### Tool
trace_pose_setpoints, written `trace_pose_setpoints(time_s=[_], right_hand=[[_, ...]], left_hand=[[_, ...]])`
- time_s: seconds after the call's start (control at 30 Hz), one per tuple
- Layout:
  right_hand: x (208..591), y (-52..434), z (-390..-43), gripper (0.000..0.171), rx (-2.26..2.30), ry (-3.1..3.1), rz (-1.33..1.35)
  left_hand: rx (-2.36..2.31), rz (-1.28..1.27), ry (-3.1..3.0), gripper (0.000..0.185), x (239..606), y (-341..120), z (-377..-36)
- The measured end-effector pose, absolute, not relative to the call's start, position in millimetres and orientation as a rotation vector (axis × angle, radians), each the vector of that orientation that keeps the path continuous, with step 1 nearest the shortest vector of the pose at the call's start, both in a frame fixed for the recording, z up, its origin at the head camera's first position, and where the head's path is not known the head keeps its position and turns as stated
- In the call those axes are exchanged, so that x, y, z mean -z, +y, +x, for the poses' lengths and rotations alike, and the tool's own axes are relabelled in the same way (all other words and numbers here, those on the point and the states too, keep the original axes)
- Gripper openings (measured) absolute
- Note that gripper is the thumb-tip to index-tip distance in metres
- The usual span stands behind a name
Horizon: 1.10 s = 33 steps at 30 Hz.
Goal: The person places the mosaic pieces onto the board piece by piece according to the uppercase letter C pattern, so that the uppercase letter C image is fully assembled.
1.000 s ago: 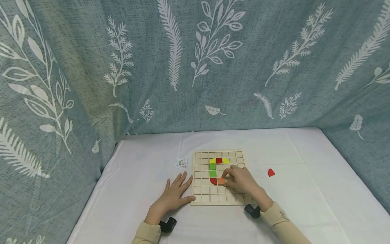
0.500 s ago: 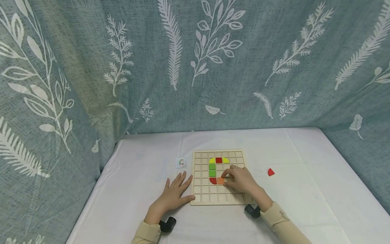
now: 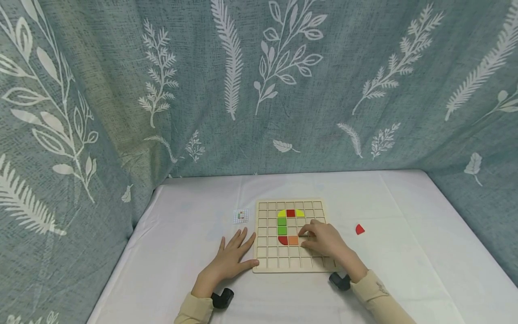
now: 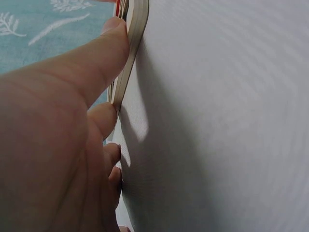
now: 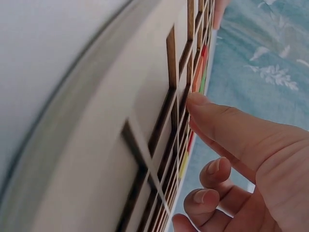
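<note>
A wooden grid board (image 3: 283, 269) lies on the white table. In its cells sit two yellow quarter-rounds, a red square (image 3: 290, 213), two green squares (image 3: 282, 226), a red quarter-round (image 3: 283, 240) and an orange square (image 3: 293, 240). My right hand (image 3: 313, 238) rests on the board just right of the orange square and holds nothing. In the right wrist view its thumb (image 5: 227, 128) lies against the board (image 5: 111, 145) and the other fingers are loosely curled. My left hand (image 3: 232, 256) lies flat on the table, fingers spread, with its thumb (image 4: 104, 48) pressed to the board's left edge (image 4: 136, 29).
A loose red quarter-round piece (image 3: 359, 229) lies on the table right of the board. A small pattern card (image 3: 241, 216) sits by the board's upper left corner. Leaf-print curtain (image 3: 259, 90) closes in the table at the back and both sides.
My right hand has drawn back slightly to the right, off the orange square, which now shows fully in its cell. The left hand has not moved.
</note>
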State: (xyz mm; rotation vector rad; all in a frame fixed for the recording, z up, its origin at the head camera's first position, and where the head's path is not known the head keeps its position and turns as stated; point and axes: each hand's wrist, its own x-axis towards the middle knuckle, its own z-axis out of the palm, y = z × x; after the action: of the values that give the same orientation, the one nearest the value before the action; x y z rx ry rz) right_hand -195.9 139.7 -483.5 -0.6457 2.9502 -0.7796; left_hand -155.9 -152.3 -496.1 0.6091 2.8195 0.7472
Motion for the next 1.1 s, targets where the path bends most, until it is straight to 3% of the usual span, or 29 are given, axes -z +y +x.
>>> trace_pose_setpoints(time_s=[1.1], right_hand=[[476.7,214.8,-193.8,0.028,0.739,3.034,-0.337]], left_hand=[[-0.681,0.539,2.812,0.074,496.3,-150.3,-157.8]])
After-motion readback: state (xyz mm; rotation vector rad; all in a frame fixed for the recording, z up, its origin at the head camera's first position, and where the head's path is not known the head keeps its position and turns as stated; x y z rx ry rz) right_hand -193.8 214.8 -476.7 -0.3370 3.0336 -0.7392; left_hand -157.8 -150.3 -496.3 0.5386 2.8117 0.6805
